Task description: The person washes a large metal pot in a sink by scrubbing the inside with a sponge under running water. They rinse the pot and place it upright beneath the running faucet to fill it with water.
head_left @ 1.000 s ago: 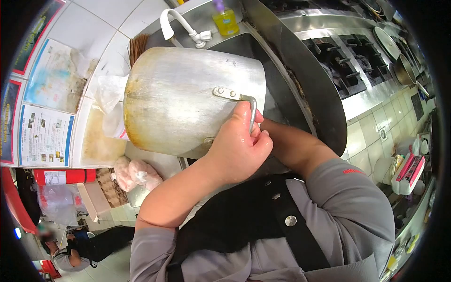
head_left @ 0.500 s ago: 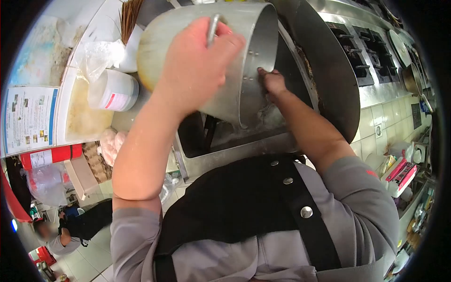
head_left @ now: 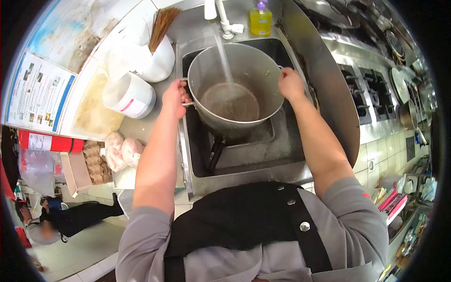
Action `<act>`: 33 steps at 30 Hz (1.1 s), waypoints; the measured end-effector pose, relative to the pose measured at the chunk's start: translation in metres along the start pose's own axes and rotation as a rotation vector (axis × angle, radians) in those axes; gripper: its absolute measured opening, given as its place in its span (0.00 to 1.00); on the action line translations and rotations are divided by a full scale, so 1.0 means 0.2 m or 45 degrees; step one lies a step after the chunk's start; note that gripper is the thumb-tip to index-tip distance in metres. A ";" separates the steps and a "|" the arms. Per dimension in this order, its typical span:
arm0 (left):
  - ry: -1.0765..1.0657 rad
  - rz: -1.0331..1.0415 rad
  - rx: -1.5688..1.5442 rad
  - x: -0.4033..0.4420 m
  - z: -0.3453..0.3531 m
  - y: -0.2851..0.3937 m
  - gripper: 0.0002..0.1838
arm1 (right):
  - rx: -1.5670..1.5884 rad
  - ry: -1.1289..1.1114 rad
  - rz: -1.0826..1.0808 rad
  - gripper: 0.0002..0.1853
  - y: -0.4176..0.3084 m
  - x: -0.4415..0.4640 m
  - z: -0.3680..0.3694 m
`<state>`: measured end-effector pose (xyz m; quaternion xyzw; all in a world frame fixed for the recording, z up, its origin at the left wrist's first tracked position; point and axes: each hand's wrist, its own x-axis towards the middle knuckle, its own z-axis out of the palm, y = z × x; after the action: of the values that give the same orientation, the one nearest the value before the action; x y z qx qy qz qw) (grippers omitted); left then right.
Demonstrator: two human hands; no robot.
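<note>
A large metal pot (head_left: 235, 123) stands upright, mouth up, in the sink (head_left: 263, 164). Water from the white faucet (head_left: 226, 23) runs into it, and its bottom looks brownish and wet. My left hand (head_left: 175, 99) is closed around the handle on the pot's left side. On the other side my right hand (head_left: 291, 84) grips the handle at the rim, with part of that handle hidden by the fingers. A black handle (head_left: 216, 152) of some utensil lies in the sink beside the pot.
White tubs (head_left: 134, 96) and a short broom (head_left: 163, 27) are left of the sink. A yellow soap bottle (head_left: 260, 19) stands behind it. Bagged pink items (head_left: 123, 151) lie at the left, gas burners (head_left: 369, 91) at the right. Another person (head_left: 61, 221) is at the lower left.
The pot has gone from tilted on its side to upright in the sink. Both hands now hold its opposite handles. A stream of water now shows falling into it.
</note>
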<state>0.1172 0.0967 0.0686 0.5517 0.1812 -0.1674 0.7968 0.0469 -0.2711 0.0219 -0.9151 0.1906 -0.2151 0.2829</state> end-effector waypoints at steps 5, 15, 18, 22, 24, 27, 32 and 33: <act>0.092 -0.006 -0.276 -0.04 -0.04 -0.10 0.09 | 0.686 -0.440 0.027 0.14 -0.56 0.19 0.09; 0.417 0.191 -0.432 -0.36 0.03 -0.32 0.12 | 1.830 -0.499 1.049 0.22 -0.87 0.33 0.50; 0.264 0.217 -0.374 -0.41 -0.03 -0.42 0.12 | 1.983 -0.635 1.042 0.23 -0.84 0.34 0.51; 0.178 0.182 -0.152 -0.44 -0.07 -0.41 0.13 | 1.868 -0.560 1.043 0.25 -0.82 0.40 0.56; 0.195 0.102 -0.120 -0.46 -0.06 -0.35 0.14 | 1.836 -0.615 1.063 0.25 -0.77 0.39 0.56; 0.241 -0.036 -0.169 -0.42 -0.03 -0.23 0.13 | 1.820 -0.845 0.948 0.25 -0.81 0.32 0.50; 0.036 -0.127 -0.297 -0.31 -0.10 -0.29 0.12 | 1.968 -0.883 0.933 0.24 -0.83 0.29 0.45; 0.032 -0.100 -0.305 -0.33 -0.09 -0.30 0.12 | 1.977 -0.802 0.970 0.24 -0.84 0.30 0.46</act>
<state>0.0303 0.0978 0.0454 0.4470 0.2312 -0.1686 0.8475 0.1817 -0.1314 0.0712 -0.3601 0.1954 0.0841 0.9083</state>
